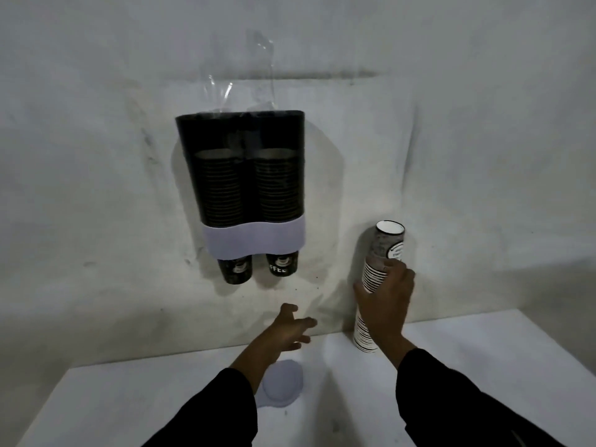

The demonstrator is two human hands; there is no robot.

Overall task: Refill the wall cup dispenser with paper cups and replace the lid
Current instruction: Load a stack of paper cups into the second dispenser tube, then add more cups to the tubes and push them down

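Head view — right hand (pixel 385 301) fingers (pixel 392 264) wrap cup stack (pixel 383 250).

Long black sleeves (pixel 222 411) on both arms — wrists, hands bare.

There is a single view, from a wide-angle camera worn on the person's head. It faces a pale wall (pixel 451 91) head-on and tilts down, so the desk (pixel 483 366) fills the bottom of the frame. The dispenser (pixel 240 175) on the wall sits near the middle, close, about arm's reach. Both sleeved forearms enter from the lower edge, reaching away from the lens. Straight lines bow toward the frame edges.
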